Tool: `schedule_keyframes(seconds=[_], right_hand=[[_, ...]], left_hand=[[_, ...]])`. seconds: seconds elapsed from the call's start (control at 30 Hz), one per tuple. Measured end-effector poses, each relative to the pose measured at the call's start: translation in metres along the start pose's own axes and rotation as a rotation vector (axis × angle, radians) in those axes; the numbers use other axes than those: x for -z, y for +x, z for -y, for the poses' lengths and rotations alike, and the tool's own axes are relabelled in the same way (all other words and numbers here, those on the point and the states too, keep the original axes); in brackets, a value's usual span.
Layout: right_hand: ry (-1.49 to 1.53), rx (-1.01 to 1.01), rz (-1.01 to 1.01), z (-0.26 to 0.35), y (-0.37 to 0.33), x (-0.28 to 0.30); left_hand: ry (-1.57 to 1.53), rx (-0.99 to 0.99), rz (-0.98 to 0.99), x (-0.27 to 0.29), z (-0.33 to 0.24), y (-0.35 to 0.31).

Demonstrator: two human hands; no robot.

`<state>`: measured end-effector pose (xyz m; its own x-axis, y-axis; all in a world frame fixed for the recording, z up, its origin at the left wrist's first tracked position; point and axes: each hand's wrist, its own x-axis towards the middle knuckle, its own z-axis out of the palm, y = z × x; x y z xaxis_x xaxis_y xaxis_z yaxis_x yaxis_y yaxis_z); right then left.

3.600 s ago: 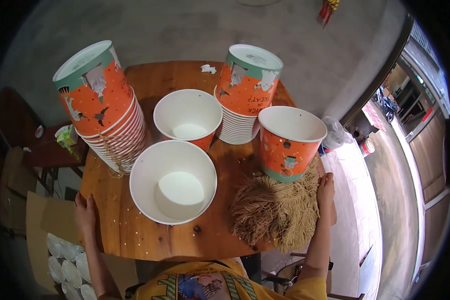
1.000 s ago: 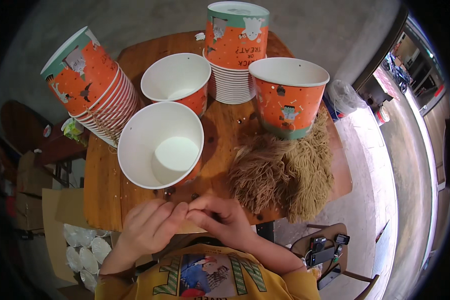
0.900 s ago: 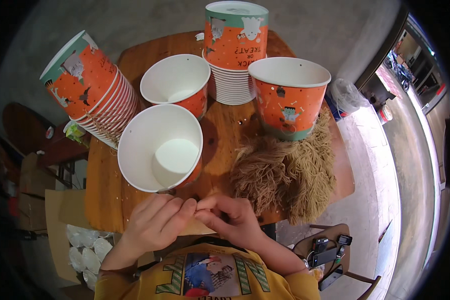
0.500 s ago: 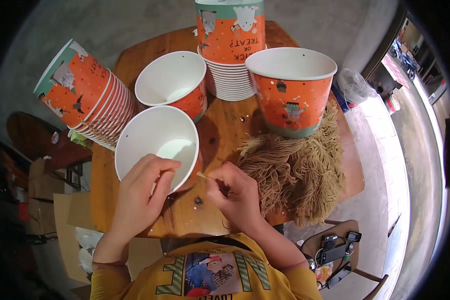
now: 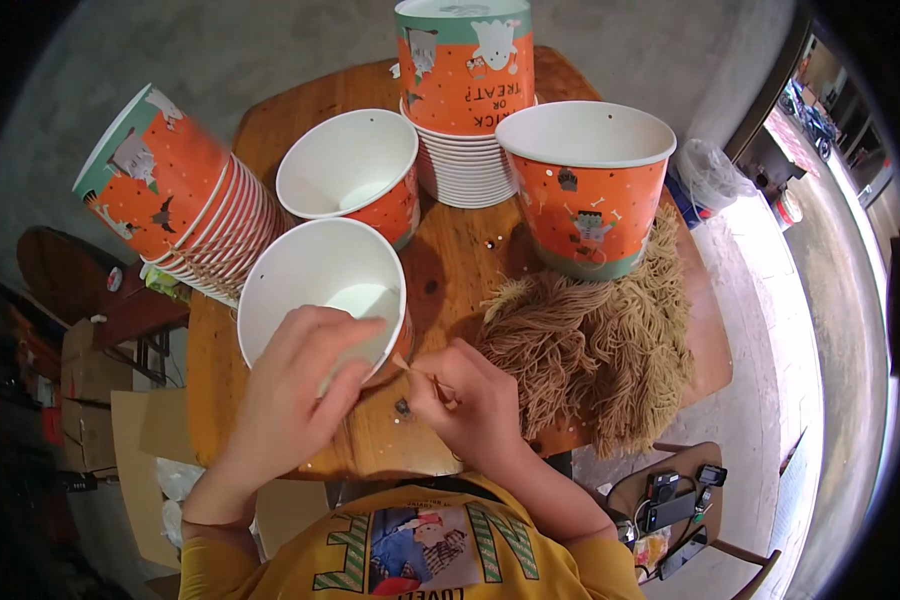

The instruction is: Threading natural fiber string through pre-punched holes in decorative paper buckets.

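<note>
In front of me stands a white-lined orange paper bucket [image 5: 270, 290] with a small hole in its wall. My left hand [image 5: 305, 375] reaches over its near rim, fingers loosely bent and thumb apart, holding nothing that I can see. Just to the right of that rim, my right hand [image 5: 470, 395] is closed in a pinch on a thin tan cord [image 5: 401, 362]. The cord's short end sticks out toward the bucket's side; I cannot tell if it touches. To the right lies a thick bundle of tan cords [image 5: 590, 370].
Another open bucket [image 5: 345, 160] stands behind, and one more bucket [image 5: 585, 200] rests on the cord bundle. A stack of upturned buckets [image 5: 465, 90] is at the back, a tilted stack [image 5: 170, 190] at the left. A chair [image 5: 670, 500] with electronic devices is at lower right.
My left hand's thumb and fingers have spread apart. My right hand has brought the cord end slightly down and left, close to the bucket's side.
</note>
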<state>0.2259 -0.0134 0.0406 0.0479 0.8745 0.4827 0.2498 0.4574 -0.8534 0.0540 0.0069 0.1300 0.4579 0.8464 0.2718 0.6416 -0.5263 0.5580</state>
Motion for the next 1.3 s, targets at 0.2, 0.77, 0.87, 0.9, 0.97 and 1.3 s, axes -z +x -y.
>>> schedule_keyframes(seconds=[0.2,0.77,0.87,0.9,0.97,1.3], right_hand=[[0.029,0.107,0.077,0.013,-0.005,0.013],[0.331,-0.184,0.007,0.000,-0.008,-0.001],[0.165,-0.097,0.013,-0.004,0.001,0.001],[0.166,-0.097,0.012,-0.005,0.003,0.000],[0.160,-0.112,0.010,-0.005,0.006,-0.003],[0.245,-0.174,0.008,-0.010,0.011,-0.013]], left_hand=[[0.169,-0.221,0.136,0.000,-0.013,0.002],[-0.009,-0.132,0.051,-0.005,0.002,-0.002],[-0.148,0.121,0.029,-0.004,0.002,0.000],[-0.147,0.121,0.029,-0.004,0.002,0.000],[-0.223,0.241,0.103,-0.004,0.003,0.001],[-0.162,0.209,0.157,-0.003,0.009,0.003]])
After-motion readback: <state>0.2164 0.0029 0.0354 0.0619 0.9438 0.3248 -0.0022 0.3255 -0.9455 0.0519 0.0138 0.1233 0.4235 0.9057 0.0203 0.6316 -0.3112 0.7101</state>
